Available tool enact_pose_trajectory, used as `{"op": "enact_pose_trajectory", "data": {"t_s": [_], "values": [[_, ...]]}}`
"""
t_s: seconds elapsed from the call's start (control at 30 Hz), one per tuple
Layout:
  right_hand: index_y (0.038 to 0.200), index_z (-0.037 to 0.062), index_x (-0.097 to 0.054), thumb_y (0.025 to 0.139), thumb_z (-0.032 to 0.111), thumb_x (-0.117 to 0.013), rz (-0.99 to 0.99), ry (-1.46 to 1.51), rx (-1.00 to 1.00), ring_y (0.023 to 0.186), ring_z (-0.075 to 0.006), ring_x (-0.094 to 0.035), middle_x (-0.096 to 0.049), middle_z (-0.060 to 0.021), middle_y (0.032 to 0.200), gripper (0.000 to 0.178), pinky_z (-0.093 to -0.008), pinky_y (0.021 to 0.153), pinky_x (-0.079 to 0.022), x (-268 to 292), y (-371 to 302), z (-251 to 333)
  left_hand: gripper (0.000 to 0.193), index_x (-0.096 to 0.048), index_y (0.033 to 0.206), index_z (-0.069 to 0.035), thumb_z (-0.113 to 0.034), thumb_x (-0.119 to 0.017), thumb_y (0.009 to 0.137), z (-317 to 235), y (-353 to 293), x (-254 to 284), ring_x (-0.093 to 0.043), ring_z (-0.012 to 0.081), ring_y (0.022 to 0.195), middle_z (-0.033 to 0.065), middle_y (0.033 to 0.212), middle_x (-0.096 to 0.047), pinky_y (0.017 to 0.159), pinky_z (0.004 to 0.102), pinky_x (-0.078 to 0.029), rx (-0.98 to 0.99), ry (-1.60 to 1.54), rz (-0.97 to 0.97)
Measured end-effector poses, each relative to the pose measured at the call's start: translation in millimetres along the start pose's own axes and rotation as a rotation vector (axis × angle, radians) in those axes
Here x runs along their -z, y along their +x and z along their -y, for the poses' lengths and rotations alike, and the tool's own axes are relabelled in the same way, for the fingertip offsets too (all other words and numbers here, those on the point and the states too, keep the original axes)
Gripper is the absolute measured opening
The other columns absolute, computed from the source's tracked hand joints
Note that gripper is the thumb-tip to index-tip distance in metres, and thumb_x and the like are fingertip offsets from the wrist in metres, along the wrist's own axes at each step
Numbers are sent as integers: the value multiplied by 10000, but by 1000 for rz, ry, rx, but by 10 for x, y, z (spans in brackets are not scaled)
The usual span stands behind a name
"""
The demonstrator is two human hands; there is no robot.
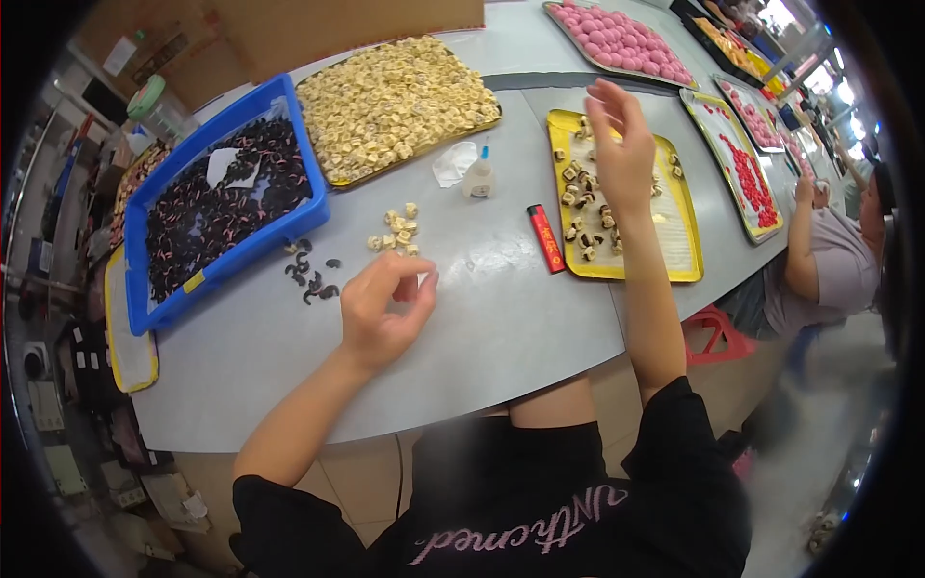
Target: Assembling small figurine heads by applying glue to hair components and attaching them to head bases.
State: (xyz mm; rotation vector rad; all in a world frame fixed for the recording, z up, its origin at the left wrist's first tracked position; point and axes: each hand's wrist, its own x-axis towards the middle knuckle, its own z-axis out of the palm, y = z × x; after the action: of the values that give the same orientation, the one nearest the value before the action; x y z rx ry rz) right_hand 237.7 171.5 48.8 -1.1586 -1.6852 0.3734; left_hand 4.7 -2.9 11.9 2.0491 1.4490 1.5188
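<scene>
My left hand point(383, 308) hovers above the grey table, thumb and index finger bent together in a pinch; anything between their tips is too small to make out. Just beyond it sits a little heap of cream-coloured pieces point(395, 229). Small black curved pieces point(310, 277) lie to its left. Over a yellow-rimmed tray point(686, 260) my right hand point(624, 144) is raised, fingers stretched upward and holding nothing visible. Several cream-and-black pieces point(578, 188) are scattered in that tray, partly hidden by my right forearm. Beside the tray rests a red lighter-shaped stick point(544, 238).
A blue bin point(318, 197) of black curved pieces stands left. Behind is a tray heaped with cream pieces point(395, 101). A small dropper bottle point(479, 178) stands beside white tissue point(453, 166). Pink balls point(626, 39) and red pieces point(747, 178) fill trays farther right, where a person point(833, 250) sits.
</scene>
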Motion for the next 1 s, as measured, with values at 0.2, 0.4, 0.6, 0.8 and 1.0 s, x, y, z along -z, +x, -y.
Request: {"op": "enact_pose_trajectory", "data": {"t_s": [0.2, 0.4, 0.6, 0.8, 1.0], "values": [[1394, 2, -238, 940, 497, -298, 702, 1326, -223, 1332, -292, -271, -328, -212, 1406, 675, -412, 1098, -171, -201, -551, 737, 209, -617, 888, -21, 48, -669, 697, 80, 115, 109, -542, 173, 626, 84, 771, -599, 556, 254, -445, -38, 148, -394], [1430, 5, -131, 902, 607, -272, 1058, 1625, -770, 1379, -302, -141, -175, -200, 1478, 813, -427, 1118, -109, -447, -923, 842, 289, -648, 935, -28, 42, -724, 666, 52, 107, 126, -643, 217, 800, 119, 908, -653, 681, 283, -518, -129, 181, -408], [1430, -4, -95, 886, 639, -259, 1045, 1636, -811, 1380, -295, -133, -160, -192, 1483, 858, -433, 1124, -95, -467, -932, 831, 243, -664, 882, -31, 66, -708, 663, 146, 95, 101, -649, 208, 736, 94, 838, -668, 641, 269, -518, -110, 124, -419], [1434, 7, -90, 874, 661, -255, 1065, 1617, -757, 1382, -287, -135, -150, -196, 1484, 877, -436, 1122, -77, -437, -937, 804, 237, -642, 883, 9, 122, -678, 679, 154, 52, 87, -631, 199, 790, 112, 857, -661, 698, 271, -501, -107, 80, -394], [1440, 22, -68, 869, 670, -250, 1096, 1532, -616, 1380, -287, -151, -171, -214, 1475, 883, -447, 1112, -82, -443, -963, 772, 253, -635, 894, 9, 137, -663, 678, 136, 46, 85, -622, 194, 787, 113, 864, -653, 690, 264, -496, -100, 74, -392]]}}
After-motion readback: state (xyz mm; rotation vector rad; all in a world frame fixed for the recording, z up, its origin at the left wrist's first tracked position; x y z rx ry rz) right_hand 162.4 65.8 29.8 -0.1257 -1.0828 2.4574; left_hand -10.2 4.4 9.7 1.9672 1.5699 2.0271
